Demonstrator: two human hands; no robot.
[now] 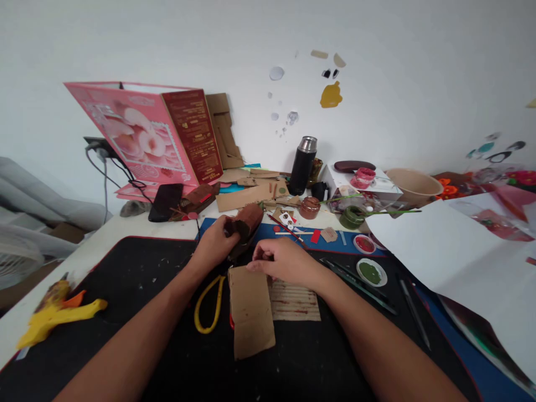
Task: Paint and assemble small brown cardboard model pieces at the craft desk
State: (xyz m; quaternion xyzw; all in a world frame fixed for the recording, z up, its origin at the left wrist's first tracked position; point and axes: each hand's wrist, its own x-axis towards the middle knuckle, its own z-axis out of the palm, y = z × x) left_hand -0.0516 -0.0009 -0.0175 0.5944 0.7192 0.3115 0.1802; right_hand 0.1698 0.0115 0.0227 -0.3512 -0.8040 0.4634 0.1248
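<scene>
My left hand (215, 241) is closed around a brown painted cardboard piece (250, 216), rounded and dark at its near end. Just to the right, my right hand (287, 259) has curled fingers, with thumb and fingertips pinching the top edge of a plain cardboard rectangle (252, 315). Behind that rectangle lies a corrugated cardboard piece (295, 301) with reddish-brown streaks. A yellow loop handle (209, 306), seemingly of scissors, shows at the rectangle's left; the remainder is hidden beneath it.
A yellow glue gun (58, 315) lies at left, near a phone (165, 202). Behind stand a pink box (146, 134) and a black flask (302, 166). Paint jars (352, 218), a green paint lid (372, 272), pens (414, 315) and white paper (452, 245) occupy the right.
</scene>
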